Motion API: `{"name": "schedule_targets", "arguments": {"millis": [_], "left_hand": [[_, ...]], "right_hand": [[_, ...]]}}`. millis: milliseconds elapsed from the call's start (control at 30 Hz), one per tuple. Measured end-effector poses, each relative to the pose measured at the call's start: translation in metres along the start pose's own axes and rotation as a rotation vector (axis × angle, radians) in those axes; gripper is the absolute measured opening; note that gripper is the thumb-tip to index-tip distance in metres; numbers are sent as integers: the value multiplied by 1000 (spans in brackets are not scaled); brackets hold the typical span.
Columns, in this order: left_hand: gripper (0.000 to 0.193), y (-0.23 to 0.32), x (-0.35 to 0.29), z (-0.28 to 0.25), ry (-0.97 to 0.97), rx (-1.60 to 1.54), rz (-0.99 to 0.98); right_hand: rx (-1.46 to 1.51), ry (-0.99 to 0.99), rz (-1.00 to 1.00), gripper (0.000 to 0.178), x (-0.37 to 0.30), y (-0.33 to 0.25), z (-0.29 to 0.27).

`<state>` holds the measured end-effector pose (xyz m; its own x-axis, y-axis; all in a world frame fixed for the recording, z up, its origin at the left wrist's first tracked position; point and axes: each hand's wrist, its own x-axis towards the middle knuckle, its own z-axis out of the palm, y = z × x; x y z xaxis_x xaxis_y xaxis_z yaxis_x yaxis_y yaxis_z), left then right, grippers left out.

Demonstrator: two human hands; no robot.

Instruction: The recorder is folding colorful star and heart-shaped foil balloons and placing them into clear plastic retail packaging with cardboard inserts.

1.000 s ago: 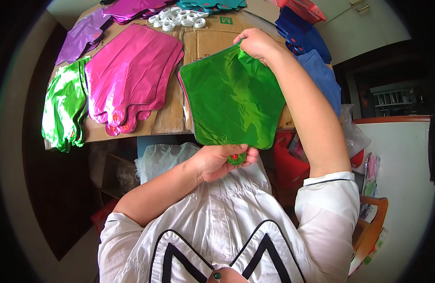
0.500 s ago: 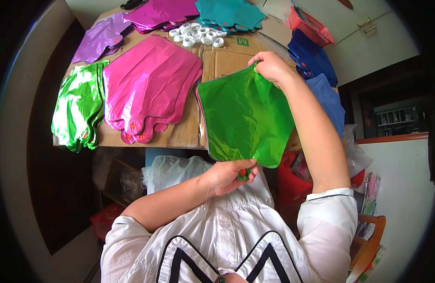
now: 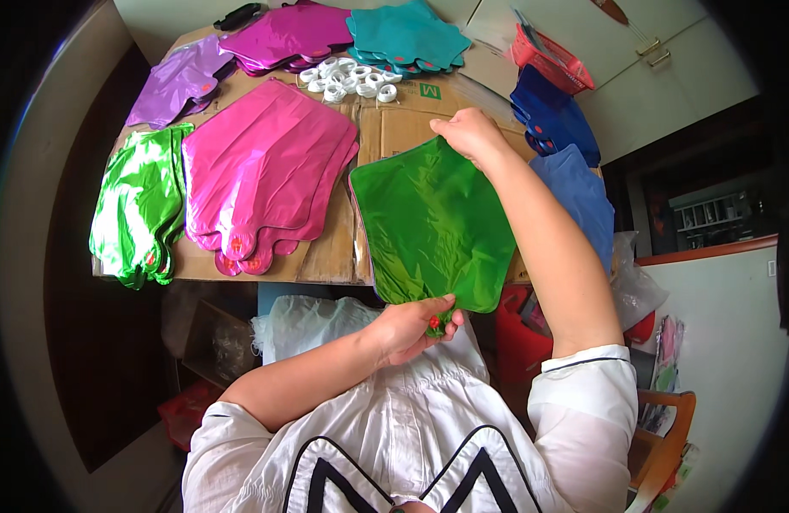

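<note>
A deflated green foil balloon (image 3: 437, 222) is spread in front of me at the table's near edge, its broad part tilted up and its narrow neck toward me. My left hand (image 3: 411, 329) is closed on the neck, thumb on top, with a small red mark showing by the fingers. At the far upper corner my right hand (image 3: 469, 137) has its fingers bent onto the balloon's edge; the fingertips are partly hidden. A stack of flat pink foil balloons (image 3: 270, 162) lies just left of the green one.
Cardboard (image 3: 326, 256) covers the table. Around it lie bright green (image 3: 138, 197), lilac (image 3: 176, 81), magenta (image 3: 287, 34), teal (image 3: 407, 34), dark blue (image 3: 552, 115) and light blue (image 3: 574, 188) foil balloons. White ribbon rolls (image 3: 351, 79) sit at the back, a red basket (image 3: 552, 60) at the far right.
My right hand has shifted slightly left along with the balloon's upper edge. My left hand keeps its hold on the neck. The whole view has moved a little.
</note>
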<state>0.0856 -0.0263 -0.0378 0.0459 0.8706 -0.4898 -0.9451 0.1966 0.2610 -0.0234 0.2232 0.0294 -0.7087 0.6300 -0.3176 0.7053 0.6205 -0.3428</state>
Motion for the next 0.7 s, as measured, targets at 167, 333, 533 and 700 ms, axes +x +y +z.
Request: {"name": "schedule_targets", "arguments": {"millis": [167, 333, 533, 700], "left_hand": [[17, -4, 1, -4, -12, 37, 10], [19, -4, 0, -5, -37, 74, 29], [22, -5, 0, -5, -59, 84, 4], [22, -6, 1, -7, -80, 97, 21]], "right_hand": [[-163, 132, -10, 39, 0, -3, 10], [-144, 191, -39, 39, -11, -9, 12], [-115, 61, -13, 36, -6, -6, 5], [-93, 176, -47, 34, -7, -4, 13]]}}
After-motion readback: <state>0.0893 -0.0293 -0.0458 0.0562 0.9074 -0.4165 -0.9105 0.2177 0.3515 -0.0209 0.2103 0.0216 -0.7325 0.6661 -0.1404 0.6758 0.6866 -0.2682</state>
